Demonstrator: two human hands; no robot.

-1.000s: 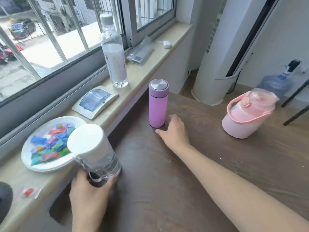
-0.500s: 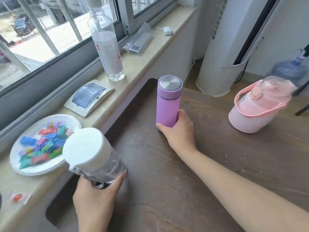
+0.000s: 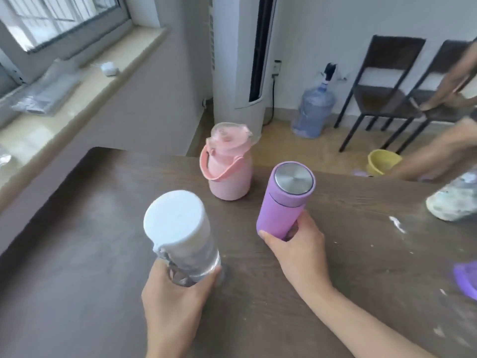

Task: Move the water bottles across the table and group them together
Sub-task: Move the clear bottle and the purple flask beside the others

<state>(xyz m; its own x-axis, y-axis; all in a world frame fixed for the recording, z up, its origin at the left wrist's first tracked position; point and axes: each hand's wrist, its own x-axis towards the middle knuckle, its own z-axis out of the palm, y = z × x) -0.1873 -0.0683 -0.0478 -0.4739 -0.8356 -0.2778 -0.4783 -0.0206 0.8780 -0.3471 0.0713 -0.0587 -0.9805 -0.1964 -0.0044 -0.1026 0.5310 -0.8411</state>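
While my left hand (image 3: 175, 303) wraps the clear bottle (image 3: 180, 236) and my right hand (image 3: 296, 251) clasps the purple flask (image 3: 282, 202), both tilted off the worktop (image 3: 77, 254), the pink jug (image 3: 228, 171) stands ahead between them, nearer my right grip.

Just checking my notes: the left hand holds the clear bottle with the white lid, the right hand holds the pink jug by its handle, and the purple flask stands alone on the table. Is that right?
Not quite. The head view shows the right hand gripping the purple flask, while the pink jug stands alone on the table. The left hand does hold the clear bottle with the white lid.
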